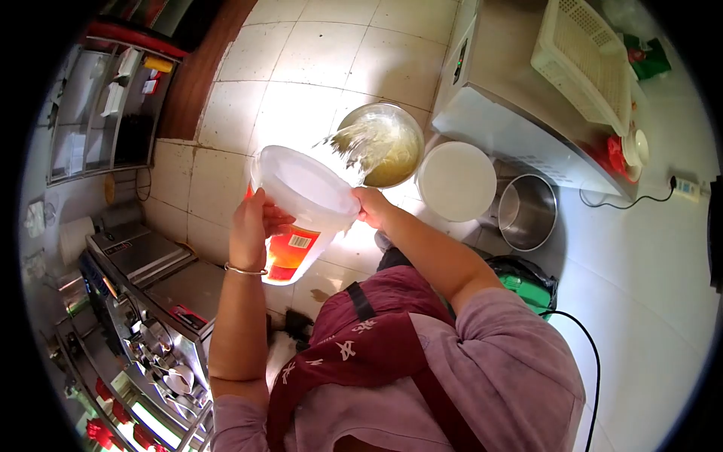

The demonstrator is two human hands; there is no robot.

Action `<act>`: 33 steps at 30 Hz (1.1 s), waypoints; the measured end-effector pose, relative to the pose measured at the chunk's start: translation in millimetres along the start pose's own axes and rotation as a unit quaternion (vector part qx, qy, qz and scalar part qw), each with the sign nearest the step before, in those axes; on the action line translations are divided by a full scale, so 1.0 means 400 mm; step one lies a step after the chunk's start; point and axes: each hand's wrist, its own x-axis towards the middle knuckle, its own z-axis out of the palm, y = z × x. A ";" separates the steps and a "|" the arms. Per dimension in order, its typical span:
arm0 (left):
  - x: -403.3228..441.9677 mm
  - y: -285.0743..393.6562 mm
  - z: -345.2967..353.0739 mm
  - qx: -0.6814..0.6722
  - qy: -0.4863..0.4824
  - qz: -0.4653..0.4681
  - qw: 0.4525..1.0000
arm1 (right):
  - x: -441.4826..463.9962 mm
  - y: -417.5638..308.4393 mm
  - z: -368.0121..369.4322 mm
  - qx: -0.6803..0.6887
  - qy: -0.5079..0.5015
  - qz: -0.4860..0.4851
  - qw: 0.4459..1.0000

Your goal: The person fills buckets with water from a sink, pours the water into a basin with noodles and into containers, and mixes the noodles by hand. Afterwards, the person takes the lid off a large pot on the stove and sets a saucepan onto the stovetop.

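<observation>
A white plastic bucket [307,252] with a red-orange label is tilted away from me, its mouth toward a round metal pot [416,158] on the tiled floor. Clear liquid [363,143] splashes from the bucket into the pot, where yellowish contents show. My left hand [258,216], with a bracelet at the wrist, is closed against the bucket's left side. At the right side of the rim, my right hand [371,207] grips the bucket with bent fingers. The bucket's inside is only partly visible.
Beside the pot stand a round white lidded container [456,181] and a tall steel pot [529,212]. A steel cabinet [497,98] with a white plastic basket [584,60] on top is at right. Metal shelving [109,113] and a utensil-filled counter [162,339] line the left.
</observation>
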 end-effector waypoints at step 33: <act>-0.058 0.099 0.089 0.043 -0.088 0.086 0.991 | 0.022 -0.064 -0.030 0.043 -0.137 -0.072 0.987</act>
